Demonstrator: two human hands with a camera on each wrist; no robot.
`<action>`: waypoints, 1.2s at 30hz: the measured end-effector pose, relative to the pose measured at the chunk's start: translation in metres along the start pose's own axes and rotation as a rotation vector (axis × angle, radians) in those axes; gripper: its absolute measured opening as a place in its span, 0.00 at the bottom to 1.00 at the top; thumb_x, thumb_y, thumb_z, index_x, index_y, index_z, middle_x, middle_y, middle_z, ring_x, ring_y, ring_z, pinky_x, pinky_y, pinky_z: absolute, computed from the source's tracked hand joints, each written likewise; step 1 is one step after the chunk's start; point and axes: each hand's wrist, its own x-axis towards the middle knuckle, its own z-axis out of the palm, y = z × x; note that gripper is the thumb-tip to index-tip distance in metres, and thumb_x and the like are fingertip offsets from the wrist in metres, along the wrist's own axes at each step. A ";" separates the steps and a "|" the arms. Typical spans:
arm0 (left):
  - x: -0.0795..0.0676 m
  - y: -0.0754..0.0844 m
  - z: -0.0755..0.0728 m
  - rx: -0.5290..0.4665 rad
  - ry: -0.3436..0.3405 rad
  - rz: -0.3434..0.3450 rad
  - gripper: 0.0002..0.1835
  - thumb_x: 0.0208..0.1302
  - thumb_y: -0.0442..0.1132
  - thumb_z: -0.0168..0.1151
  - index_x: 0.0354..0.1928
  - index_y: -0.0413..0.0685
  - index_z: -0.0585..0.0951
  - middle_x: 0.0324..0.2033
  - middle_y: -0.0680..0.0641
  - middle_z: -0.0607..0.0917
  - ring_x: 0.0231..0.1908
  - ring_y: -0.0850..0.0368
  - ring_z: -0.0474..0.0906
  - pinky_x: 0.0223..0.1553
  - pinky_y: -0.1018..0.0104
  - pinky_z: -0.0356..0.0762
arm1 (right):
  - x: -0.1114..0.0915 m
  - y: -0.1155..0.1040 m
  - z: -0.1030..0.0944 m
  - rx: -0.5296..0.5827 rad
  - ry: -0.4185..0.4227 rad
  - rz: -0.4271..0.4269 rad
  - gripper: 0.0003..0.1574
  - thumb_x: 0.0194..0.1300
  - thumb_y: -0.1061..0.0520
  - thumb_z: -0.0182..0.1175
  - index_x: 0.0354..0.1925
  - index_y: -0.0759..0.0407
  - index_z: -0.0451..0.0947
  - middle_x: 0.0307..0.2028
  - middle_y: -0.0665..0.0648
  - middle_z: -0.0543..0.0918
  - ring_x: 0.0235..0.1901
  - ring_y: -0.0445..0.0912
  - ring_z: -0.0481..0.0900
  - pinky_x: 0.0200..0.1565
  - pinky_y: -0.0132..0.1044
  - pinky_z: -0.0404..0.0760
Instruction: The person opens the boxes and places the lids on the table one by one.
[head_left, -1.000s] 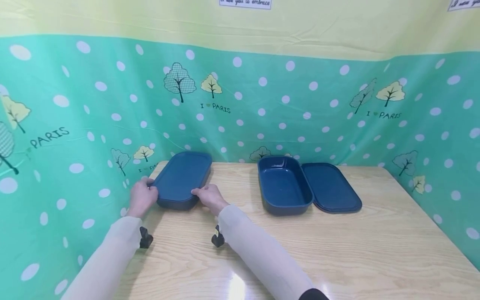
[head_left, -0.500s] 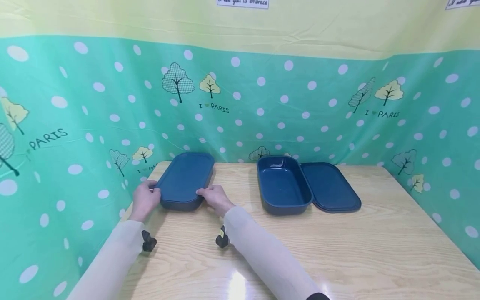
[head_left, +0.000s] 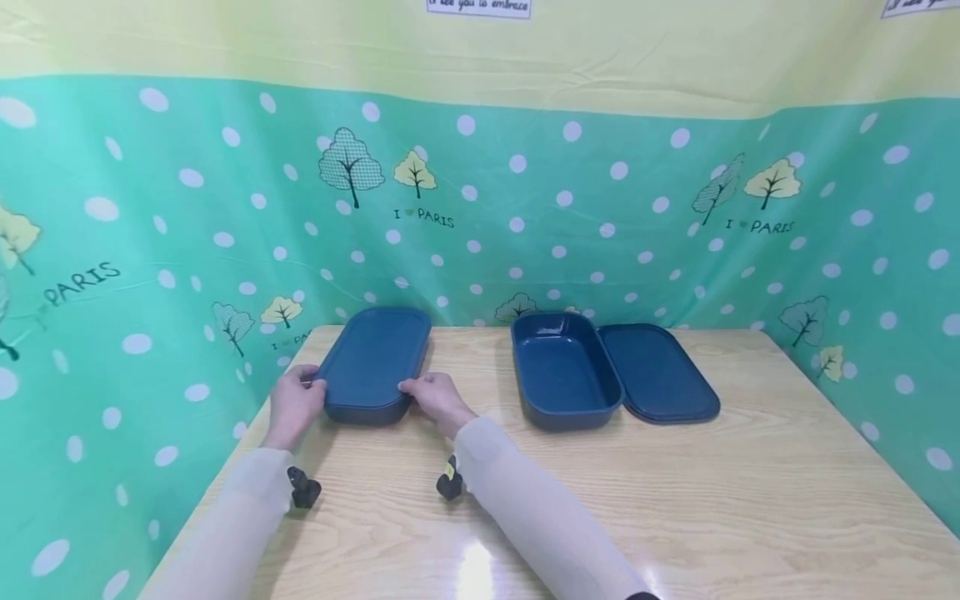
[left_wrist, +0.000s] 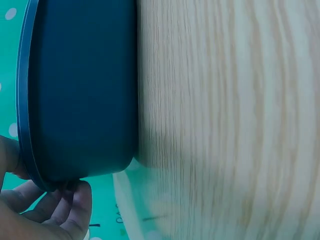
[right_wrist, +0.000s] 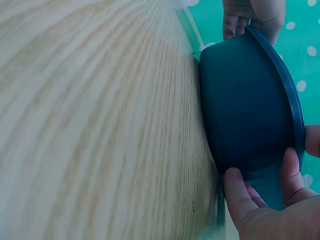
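A dark blue food container with its lid on (head_left: 375,358) rests on the table at the left in the head view. My left hand (head_left: 295,407) grips its near left corner; in the left wrist view the thumb lies at the lid's rim and the curled fingers (left_wrist: 77,205) are under that rim. At the near right corner, my right hand (head_left: 442,402) pinches the lid's edge, and the right wrist view has its fingertips (right_wrist: 233,176) against the side wall. The lid looks seated all round the sides that show.
Right of centre stands a second, uncovered blue container (head_left: 566,375) with nothing in it. Its flat lid (head_left: 660,372) lies on the wooden table (head_left: 675,508), close against its right side. Green dotted cloth (head_left: 517,200) hangs behind and at both sides.
Both hands have slid the lidded container slightly to the right and a little nearer, keeping their grip. The uncovered container and loose lid have stayed put; the head view has shifted slightly.
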 end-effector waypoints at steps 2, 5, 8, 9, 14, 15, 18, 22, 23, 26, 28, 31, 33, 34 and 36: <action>0.000 0.000 0.002 -0.017 0.003 -0.009 0.23 0.62 0.36 0.43 0.59 0.35 0.66 0.51 0.32 0.72 0.50 0.41 0.71 0.45 0.53 0.74 | 0.001 0.000 -0.001 0.021 -0.008 0.001 0.11 0.53 0.56 0.61 0.23 0.62 0.71 0.35 0.56 0.80 0.39 0.50 0.78 0.44 0.43 0.76; -0.001 0.003 0.004 -0.032 0.005 -0.011 0.23 0.62 0.36 0.43 0.59 0.34 0.65 0.52 0.32 0.72 0.51 0.40 0.70 0.46 0.52 0.73 | 0.002 0.000 -0.003 0.043 -0.011 0.004 0.12 0.53 0.57 0.61 0.27 0.66 0.72 0.34 0.54 0.80 0.39 0.49 0.79 0.46 0.43 0.75; -0.003 0.006 0.005 -0.043 0.001 -0.011 0.23 0.63 0.36 0.43 0.59 0.34 0.66 0.52 0.32 0.72 0.51 0.40 0.70 0.46 0.52 0.73 | 0.002 0.001 -0.007 0.041 -0.007 0.006 0.12 0.52 0.57 0.61 0.27 0.66 0.73 0.35 0.55 0.79 0.39 0.48 0.78 0.45 0.43 0.75; -0.004 0.006 0.006 -0.045 0.000 -0.011 0.23 0.63 0.36 0.44 0.59 0.34 0.66 0.52 0.32 0.72 0.51 0.40 0.70 0.46 0.52 0.73 | 0.001 0.001 -0.008 0.036 -0.005 0.003 0.12 0.52 0.57 0.61 0.26 0.65 0.73 0.35 0.55 0.79 0.38 0.48 0.78 0.45 0.43 0.76; -0.007 0.010 0.009 -0.061 -0.003 -0.023 0.23 0.63 0.36 0.45 0.59 0.34 0.66 0.52 0.32 0.72 0.51 0.40 0.70 0.46 0.52 0.73 | 0.000 0.002 -0.013 0.022 -0.008 0.001 0.11 0.53 0.57 0.61 0.23 0.62 0.71 0.33 0.55 0.77 0.38 0.48 0.77 0.44 0.42 0.77; -0.008 0.010 0.010 -0.063 -0.002 -0.024 0.23 0.63 0.36 0.45 0.59 0.34 0.66 0.52 0.32 0.72 0.51 0.40 0.70 0.46 0.53 0.73 | 0.000 0.002 -0.015 0.021 -0.009 0.001 0.10 0.53 0.57 0.61 0.24 0.63 0.72 0.33 0.54 0.77 0.38 0.48 0.77 0.44 0.42 0.77; -0.010 0.012 0.013 -0.077 0.001 -0.025 0.23 0.63 0.36 0.45 0.59 0.35 0.66 0.52 0.32 0.72 0.51 0.40 0.70 0.46 0.53 0.73 | -0.001 0.002 -0.018 0.048 -0.020 0.006 0.13 0.54 0.57 0.60 0.31 0.68 0.75 0.35 0.54 0.78 0.40 0.47 0.77 0.46 0.41 0.76; -0.011 0.013 0.017 -0.098 0.014 -0.033 0.22 0.62 0.37 0.46 0.58 0.36 0.67 0.51 0.34 0.73 0.51 0.41 0.71 0.46 0.53 0.74 | -0.002 0.002 -0.022 0.086 -0.039 0.011 0.17 0.54 0.58 0.60 0.37 0.72 0.74 0.37 0.55 0.79 0.40 0.46 0.78 0.48 0.42 0.75; -0.011 0.013 0.018 -0.105 0.017 -0.034 0.22 0.62 0.37 0.46 0.58 0.37 0.68 0.51 0.34 0.73 0.50 0.41 0.71 0.46 0.54 0.74 | -0.002 0.001 -0.022 0.091 -0.041 0.010 0.16 0.55 0.58 0.59 0.36 0.72 0.74 0.37 0.55 0.79 0.40 0.46 0.78 0.48 0.42 0.75; -0.011 0.013 0.021 -0.122 0.025 -0.033 0.22 0.62 0.37 0.47 0.57 0.36 0.68 0.51 0.34 0.74 0.50 0.41 0.72 0.45 0.54 0.74 | -0.003 0.001 -0.024 0.100 -0.042 -0.001 0.12 0.55 0.59 0.59 0.34 0.68 0.75 0.37 0.56 0.79 0.39 0.45 0.78 0.48 0.42 0.75; -0.012 0.013 0.023 -0.132 0.028 -0.033 0.22 0.62 0.37 0.47 0.57 0.36 0.68 0.51 0.34 0.73 0.51 0.41 0.71 0.46 0.53 0.74 | -0.003 0.001 -0.026 0.099 -0.041 -0.003 0.10 0.55 0.59 0.59 0.32 0.66 0.75 0.37 0.55 0.79 0.39 0.44 0.78 0.48 0.42 0.75; -0.014 0.014 0.025 -0.146 0.031 -0.039 0.22 0.62 0.37 0.46 0.58 0.37 0.68 0.52 0.35 0.73 0.51 0.42 0.71 0.46 0.53 0.73 | -0.003 0.002 -0.028 0.098 -0.041 -0.007 0.09 0.55 0.59 0.59 0.30 0.65 0.75 0.37 0.55 0.79 0.39 0.43 0.77 0.48 0.42 0.75; -0.015 0.015 0.026 -0.151 0.029 -0.042 0.22 0.63 0.38 0.46 0.58 0.37 0.67 0.53 0.35 0.72 0.52 0.42 0.70 0.47 0.53 0.73 | -0.003 0.003 -0.030 0.101 -0.036 -0.004 0.09 0.55 0.58 0.59 0.29 0.65 0.75 0.38 0.55 0.79 0.39 0.43 0.77 0.48 0.42 0.75; -0.016 0.015 0.027 -0.155 0.030 -0.042 0.22 0.63 0.37 0.46 0.58 0.37 0.67 0.53 0.35 0.72 0.52 0.42 0.70 0.47 0.53 0.73 | -0.004 0.003 -0.030 0.097 -0.032 -0.004 0.09 0.54 0.58 0.59 0.29 0.65 0.74 0.37 0.55 0.78 0.39 0.43 0.77 0.48 0.42 0.75; -0.016 0.015 0.028 -0.161 0.031 -0.046 0.22 0.63 0.38 0.46 0.58 0.37 0.67 0.53 0.36 0.72 0.52 0.42 0.70 0.47 0.53 0.72 | -0.004 0.003 -0.032 0.095 -0.024 -0.004 0.08 0.54 0.58 0.59 0.28 0.64 0.74 0.37 0.55 0.78 0.39 0.44 0.77 0.47 0.42 0.75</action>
